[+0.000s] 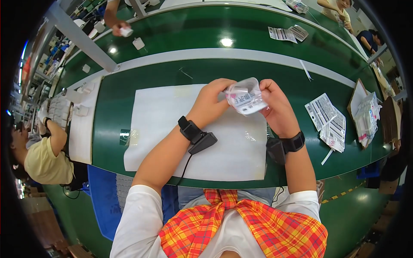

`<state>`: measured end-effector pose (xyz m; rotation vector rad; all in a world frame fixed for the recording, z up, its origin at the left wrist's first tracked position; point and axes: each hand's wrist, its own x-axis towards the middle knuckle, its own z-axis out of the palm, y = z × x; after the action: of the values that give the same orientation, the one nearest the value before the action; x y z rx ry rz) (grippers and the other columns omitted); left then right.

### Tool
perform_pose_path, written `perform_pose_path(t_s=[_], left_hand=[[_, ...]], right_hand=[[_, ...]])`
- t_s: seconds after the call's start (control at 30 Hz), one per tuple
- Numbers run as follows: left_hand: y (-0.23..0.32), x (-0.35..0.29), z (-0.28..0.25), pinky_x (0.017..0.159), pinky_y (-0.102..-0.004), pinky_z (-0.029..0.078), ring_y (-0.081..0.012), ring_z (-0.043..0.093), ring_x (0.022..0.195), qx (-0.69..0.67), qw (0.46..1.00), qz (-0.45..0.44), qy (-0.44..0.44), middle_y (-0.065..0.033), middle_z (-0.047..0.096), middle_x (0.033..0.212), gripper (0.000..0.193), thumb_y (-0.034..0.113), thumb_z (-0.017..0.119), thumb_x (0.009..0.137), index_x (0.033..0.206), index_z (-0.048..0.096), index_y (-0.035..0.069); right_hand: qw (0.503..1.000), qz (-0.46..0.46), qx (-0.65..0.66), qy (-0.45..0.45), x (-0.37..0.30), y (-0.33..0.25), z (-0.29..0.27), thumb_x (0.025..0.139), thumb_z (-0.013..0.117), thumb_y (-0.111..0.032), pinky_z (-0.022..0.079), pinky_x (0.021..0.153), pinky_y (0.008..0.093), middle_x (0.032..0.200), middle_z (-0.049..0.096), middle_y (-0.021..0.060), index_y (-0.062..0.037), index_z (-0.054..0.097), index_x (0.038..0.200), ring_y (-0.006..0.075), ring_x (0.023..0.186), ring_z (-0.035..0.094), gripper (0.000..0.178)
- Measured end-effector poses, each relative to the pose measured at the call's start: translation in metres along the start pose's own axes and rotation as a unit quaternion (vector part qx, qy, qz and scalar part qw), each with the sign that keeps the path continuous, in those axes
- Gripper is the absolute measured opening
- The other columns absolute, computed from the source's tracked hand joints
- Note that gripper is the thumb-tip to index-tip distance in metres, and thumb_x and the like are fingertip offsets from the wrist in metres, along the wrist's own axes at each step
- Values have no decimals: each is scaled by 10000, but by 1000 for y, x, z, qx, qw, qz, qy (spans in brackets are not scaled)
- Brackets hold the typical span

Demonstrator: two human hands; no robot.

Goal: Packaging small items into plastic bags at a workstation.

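Observation:
A small clear plastic bag [246, 95] with pink and dark printing is held up over the far edge of the white sheet [195, 152]. Its left side is gripped by my left hand [211, 101], fingers behind it. On the other side, my right hand [278, 108] pinches the bag's right edge between thumb and fingers. The bag's mouth looks spread apart at the top; whether anything lies inside, I cannot tell. Each wrist carries a black strapped device.
Printed cards [328, 122] lie to the right, beside a carton [358, 95] of filled clear bags [367, 118]. Beyond a pale rail, a green belt [189, 34] carries more printed packets [282, 34] and a white piece [138, 43]. A co-worker's hand [121, 28] holds another white piece.

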<state>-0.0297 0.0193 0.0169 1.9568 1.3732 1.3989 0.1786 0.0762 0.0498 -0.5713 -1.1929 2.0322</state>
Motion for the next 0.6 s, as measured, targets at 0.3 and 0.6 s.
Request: perform_pose_path(t_s=[0.3,0.6], left_hand=[[14,-2,8,681,-240,460,-69,555,775,-248,928,-274,48,-31,652,854,270,230,628,946,1008,639,-32],[-5,4,9,726,-285,482,-142,589,796,-202,960,-157,114,-42,675,862,243,250,631,939,995,693,23]], right_hand=[[927,70,-366,39,4,13,4,961,590,-223,457,679,210,875,578,7,-18,606,1069,79,762,558,232],[980,-38,-162,110,23,23,-8,980,551,-153,469,707,235,861,640,42,-16,684,991,119,781,591,191]])
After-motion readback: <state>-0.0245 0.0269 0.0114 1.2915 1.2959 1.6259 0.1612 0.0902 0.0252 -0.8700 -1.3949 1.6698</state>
